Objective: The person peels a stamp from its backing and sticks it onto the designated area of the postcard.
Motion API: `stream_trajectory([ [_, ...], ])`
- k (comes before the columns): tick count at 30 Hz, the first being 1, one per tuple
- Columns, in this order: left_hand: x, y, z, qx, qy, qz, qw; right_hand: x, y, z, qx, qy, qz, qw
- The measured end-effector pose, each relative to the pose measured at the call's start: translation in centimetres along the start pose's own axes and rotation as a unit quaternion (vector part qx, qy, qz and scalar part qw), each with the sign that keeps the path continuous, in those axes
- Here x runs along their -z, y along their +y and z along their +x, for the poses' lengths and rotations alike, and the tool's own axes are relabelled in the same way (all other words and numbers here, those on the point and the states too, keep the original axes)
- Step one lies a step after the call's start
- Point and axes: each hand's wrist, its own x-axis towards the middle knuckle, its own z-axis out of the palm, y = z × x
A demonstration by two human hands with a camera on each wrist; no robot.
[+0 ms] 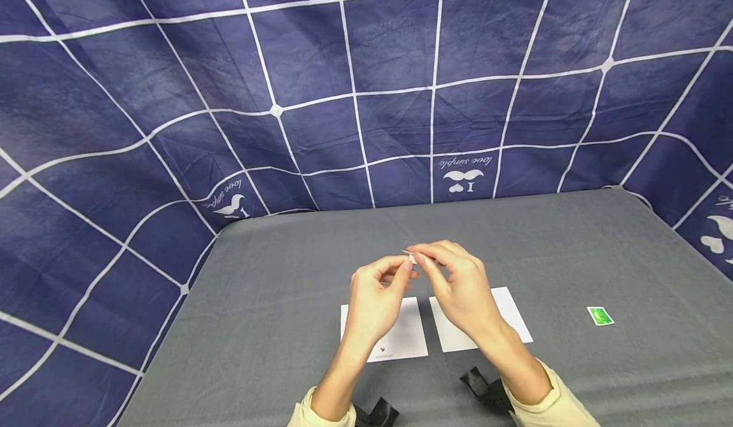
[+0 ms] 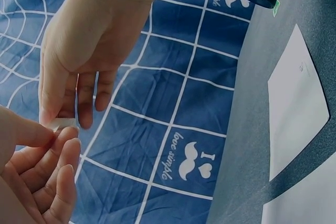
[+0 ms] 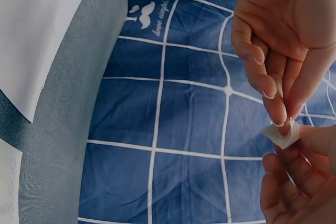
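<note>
Both hands meet in front of the body above the table. My left hand (image 1: 372,303) pinches a small white piece of paper (image 3: 286,139) between thumb and index finger, the other fingers bent beneath. My right hand (image 1: 460,280) pinches the same piece from the other side with thumb and fingertips. In the right wrist view the paper is folded or bent and one edge looks jagged, like a stamp's back; its front is hidden. Below the hands lie two white cards, the left card (image 1: 409,338) with a small dark bird mark and the right card (image 1: 509,312) partly behind the forearm.
A green stamp (image 1: 600,315) with a white border lies to the right on the grey tabletop (image 1: 275,325). A blue curtain (image 1: 395,121) with white grid lines hangs behind and at both sides. Black straps (image 1: 487,392) sit near the wrists.
</note>
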Motion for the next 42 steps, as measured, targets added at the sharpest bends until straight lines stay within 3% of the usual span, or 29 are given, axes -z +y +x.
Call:
stream_trajectory([
  [18, -0.13, -0.06, -0.07, -0.007, 0.002, -0.011, 0.9999, 0.29, -0.38, -0.13, -0.042, 0.000, 0.002, 0.999],
  [42, -0.14, -0.10, -0.03, -0.026, 0.002, -0.019, 0.9995, 0.36, -0.28, 0.06, -0.036, 0.020, 0.015, 0.999],
])
